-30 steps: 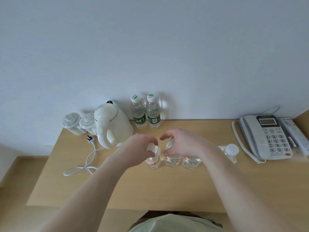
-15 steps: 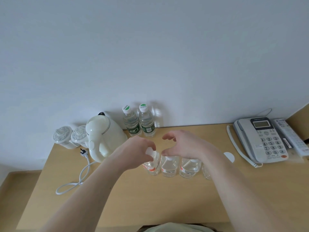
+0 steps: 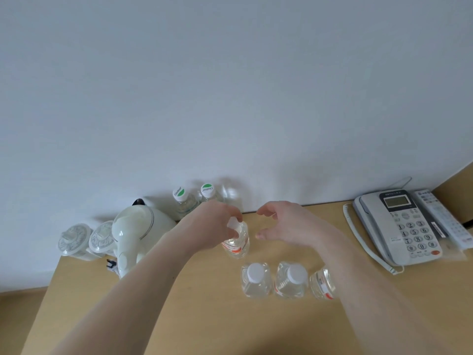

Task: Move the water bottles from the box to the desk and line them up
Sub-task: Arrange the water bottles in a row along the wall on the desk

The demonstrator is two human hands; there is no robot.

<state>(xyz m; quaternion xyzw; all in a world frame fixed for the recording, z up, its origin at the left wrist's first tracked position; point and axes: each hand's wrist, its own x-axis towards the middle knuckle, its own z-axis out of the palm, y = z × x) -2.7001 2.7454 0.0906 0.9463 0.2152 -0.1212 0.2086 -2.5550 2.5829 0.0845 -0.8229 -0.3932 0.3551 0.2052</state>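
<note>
My left hand [image 3: 213, 228] grips the white cap and neck of a clear water bottle [image 3: 237, 245] with a red label, held tilted above the wooden desk [image 3: 204, 316]. My right hand [image 3: 286, 226] hovers just right of it, fingers loosely curved, holding nothing. Three more clear bottles stand in a row nearer to me: one [image 3: 256, 279], a second [image 3: 291, 280], and a third [image 3: 323, 284] partly hidden behind my right forearm. The box is out of view.
Two green-capped bottles [image 3: 194, 197] stand against the wall. A white kettle [image 3: 137, 231] with its cord and two lidded cups [image 3: 84, 239] sit at the left. A grey phone [image 3: 401, 224] and a remote [image 3: 442, 217] lie at the right.
My left hand has lifted one bottle away from the row toward the wall. My right hand let go of the row and rose beside it. The camera tilted upward.
</note>
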